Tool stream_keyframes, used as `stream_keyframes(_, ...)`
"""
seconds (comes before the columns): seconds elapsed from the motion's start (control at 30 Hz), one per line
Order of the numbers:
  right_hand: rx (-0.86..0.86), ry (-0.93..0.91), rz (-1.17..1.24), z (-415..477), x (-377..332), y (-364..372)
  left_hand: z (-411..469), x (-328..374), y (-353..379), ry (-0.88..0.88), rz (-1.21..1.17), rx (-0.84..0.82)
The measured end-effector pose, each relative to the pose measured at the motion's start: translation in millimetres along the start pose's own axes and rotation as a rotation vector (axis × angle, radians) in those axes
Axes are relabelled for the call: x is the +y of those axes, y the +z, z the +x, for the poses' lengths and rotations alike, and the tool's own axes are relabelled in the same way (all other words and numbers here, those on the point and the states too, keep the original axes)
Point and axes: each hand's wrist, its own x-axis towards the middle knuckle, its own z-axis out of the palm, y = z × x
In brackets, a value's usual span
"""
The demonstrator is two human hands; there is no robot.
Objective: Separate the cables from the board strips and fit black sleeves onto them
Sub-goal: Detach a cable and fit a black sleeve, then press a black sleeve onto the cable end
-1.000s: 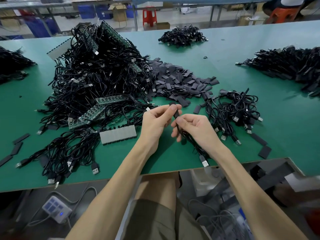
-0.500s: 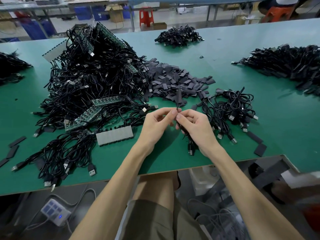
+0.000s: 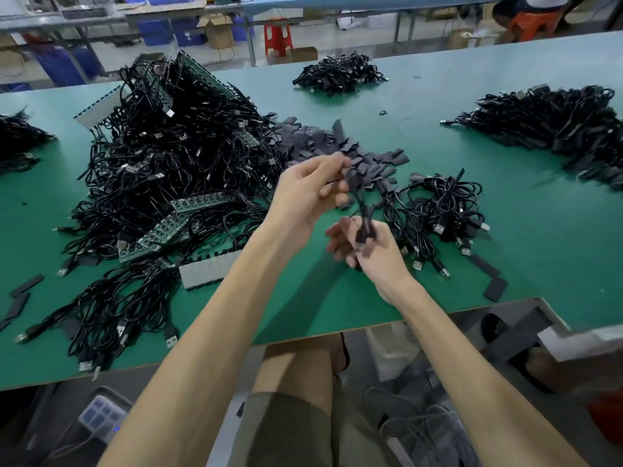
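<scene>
Above the near edge of the green tabletop [image 3: 505, 264], a black cable [image 3: 358, 200] is held up in the air between both hands. The left hand [image 3: 308, 193] is the higher one, its grip pinched on the cable's upper part, and a black sleeve [image 3: 338, 131] sticks up just past those fingertips, too blurred to tell how far it is seated. The right hand [image 3: 374, 257] is lower and nearer, its grip curled round the cable's folded lower part. Just right of the hands lies a small tangle of cables [image 3: 438, 203] with USB plugs, and loose sleeves [image 3: 495, 288] lie near the tabletop's edge beyond it. Behind the hands spreads a pile of flat sleeves [image 3: 313, 143]. To the left rises a large heap of cables [image 3: 175, 156] with green board strips [image 3: 199, 205] among them. More black piles lie far back [image 3: 337, 74] and far right [image 3: 556, 119]. On the floor beyond the tabletop stand blue bins [image 3: 155, 32] and an open cardboard box [image 3: 217, 28]; what they hold cannot be made out.
</scene>
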Motion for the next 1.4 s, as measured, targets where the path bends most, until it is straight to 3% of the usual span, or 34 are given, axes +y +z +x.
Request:
stream_keyframes(0.23,-0.048,-0.019,-0.133,2.4,1.7,2.7,25.6,-5.5,63.0,-0.227,0.332,-0.082)
stream_keyframes(0.43,-0.038,-0.037,-0.096,2.6,2.4,2.9,12.0,-2.8,26.6,0.076,0.938,-0.066)
stream_keyframes(0.53,-0.027,-0.057,-0.161,3.1,3.2,2.9,-6.0,15.6,-12.1,0.089,1.242,-0.032)
stream_keyframes(0.63,-0.042,-0.053,-0.131,1.2,1.8,2.7,-26.1,31.5,-48.6,-0.013,1.462,0.071)
stream_keyframes(0.73,-0.050,-0.049,-0.142,-1.0,-0.8,2.9,-43.0,41.8,-73.9,-0.236,1.629,0.090)
stream_keyframes(0.8,-0.050,-0.053,-0.167,-1.8,-1.8,2.7,-52.2,42.8,-79.6,-0.320,1.659,0.057)
stream_keyframes(1.03,-0.052,-0.058,-0.203,-2.8,-2.9,0.3,-70.6,37.5,-88.0,-0.333,1.729,0.196)
stream_keyframes(1.13,-0.059,-0.062,-0.216,-3.0,-3.4,-0.4,-76.7,32.8,-92.5,-0.341,1.715,0.184)
stream_keyframes(1.4,-0.159,-0.086,-0.242,-3.2,-3.4,1.1,-71.6,0.8,-78.3,-0.048,1.189,0.223)
